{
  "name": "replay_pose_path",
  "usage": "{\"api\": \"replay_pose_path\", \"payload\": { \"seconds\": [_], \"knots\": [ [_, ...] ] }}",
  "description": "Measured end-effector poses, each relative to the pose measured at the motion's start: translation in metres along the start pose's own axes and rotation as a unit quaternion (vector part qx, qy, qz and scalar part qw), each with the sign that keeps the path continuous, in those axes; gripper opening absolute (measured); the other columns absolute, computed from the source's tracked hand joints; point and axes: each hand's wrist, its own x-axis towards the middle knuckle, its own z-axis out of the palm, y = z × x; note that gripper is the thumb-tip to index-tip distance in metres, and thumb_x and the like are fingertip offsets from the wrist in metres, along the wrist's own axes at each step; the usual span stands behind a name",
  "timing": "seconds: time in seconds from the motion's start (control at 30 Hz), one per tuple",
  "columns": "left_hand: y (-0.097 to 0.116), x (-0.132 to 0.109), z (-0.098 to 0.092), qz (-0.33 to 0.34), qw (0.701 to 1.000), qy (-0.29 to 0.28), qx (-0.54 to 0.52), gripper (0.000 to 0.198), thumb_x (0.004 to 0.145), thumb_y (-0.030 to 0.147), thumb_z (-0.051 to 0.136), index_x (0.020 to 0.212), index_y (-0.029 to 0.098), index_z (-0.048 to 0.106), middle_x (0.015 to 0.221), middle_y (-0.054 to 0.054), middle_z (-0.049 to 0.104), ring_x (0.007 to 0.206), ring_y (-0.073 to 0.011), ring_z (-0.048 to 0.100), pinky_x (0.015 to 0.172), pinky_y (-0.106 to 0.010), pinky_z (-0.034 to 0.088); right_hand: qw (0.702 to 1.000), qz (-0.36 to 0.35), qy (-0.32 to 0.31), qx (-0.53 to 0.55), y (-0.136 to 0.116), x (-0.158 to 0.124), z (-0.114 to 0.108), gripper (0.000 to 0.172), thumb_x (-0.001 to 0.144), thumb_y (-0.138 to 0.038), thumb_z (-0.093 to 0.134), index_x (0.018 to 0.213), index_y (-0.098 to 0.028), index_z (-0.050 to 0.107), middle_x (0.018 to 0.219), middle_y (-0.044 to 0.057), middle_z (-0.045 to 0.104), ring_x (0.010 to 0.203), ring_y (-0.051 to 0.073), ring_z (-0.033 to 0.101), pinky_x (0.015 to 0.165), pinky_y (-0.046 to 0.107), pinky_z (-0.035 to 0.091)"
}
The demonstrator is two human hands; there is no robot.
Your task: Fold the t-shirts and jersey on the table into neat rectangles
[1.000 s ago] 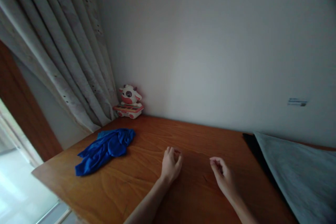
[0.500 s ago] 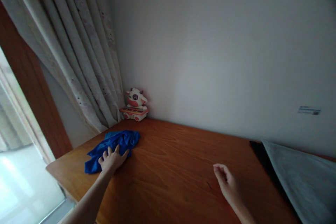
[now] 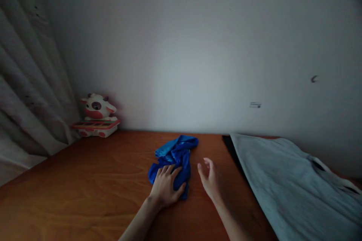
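Observation:
A crumpled, shiny blue cloth (image 3: 185,162) lies on the wooden tabletop. My left hand (image 3: 166,188) bears down on its near part, palm down, the fingers side by side and the thumb out to the right. Some of the fabric is hidden beneath that hand. Just right of the cloth and apart from it, my right hand (image 3: 209,180) hovers over the table with loosely curved fingers. There is a gap between its thumb and fingers, and it holds nothing.
A cow toy with a small keyboard (image 3: 97,120) stands in the back left corner by the curtain (image 3: 25,83). On the right, a grey garment (image 3: 277,173) is spread over something black (image 3: 233,148). Behind the wooden table (image 3: 85,184) rises a wall with a small label (image 3: 255,105).
My left hand has swept the blue cloth rightward across the table. The view has turned right, showing more of the grey garment. My two hands are closer together.

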Motion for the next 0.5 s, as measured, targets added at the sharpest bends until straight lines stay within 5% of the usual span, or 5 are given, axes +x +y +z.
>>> {"api": "replay_pose_path", "payload": {
  "seconds": [0.13,0.33,0.5],
  "knots": [
    [0.008,0.007,-0.002,0.076,0.980,-0.025,-0.180,0.053,0.093,0.051,0.050,0.139,0.026,0.055,0.124,-0.009,0.072,0.111,-0.0249,0.067,0.097,-0.038,0.052,0.988,0.048,-0.057,-0.134,-0.009,0.004,-0.008,0.054,0.090,-0.060,0.054,0.123,-0.018,0.062,0.120,0.017,0.068,0.114,0.036,0.062,0.098,0.049,0.045],
    [-0.017,0.013,0.002,-0.063,0.951,0.116,-0.280,0.039,0.093,0.056,0.048,0.097,0.024,0.071,0.093,-0.005,0.076,0.088,-0.0220,0.072,0.079,-0.032,0.057,0.973,0.021,-0.170,-0.156,-0.017,0.005,-0.016,0.037,0.084,-0.027,0.062,0.121,-0.027,0.064,0.124,0.007,0.069,0.117,0.031,0.060,0.099,0.046,0.041],
    [-0.032,0.021,0.009,-0.091,0.945,0.188,-0.250,0.042,0.089,0.060,0.050,0.093,0.024,0.071,0.093,-0.006,0.074,0.086,-0.0234,0.070,0.081,-0.037,0.058,0.972,-0.024,-0.224,-0.062,-0.013,0.007,-0.027,0.037,0.074,-0.013,0.061,0.108,-0.026,0.070,0.114,0.003,0.073,0.110,0.025,0.062,0.100,0.040,0.040]
  ]
}}
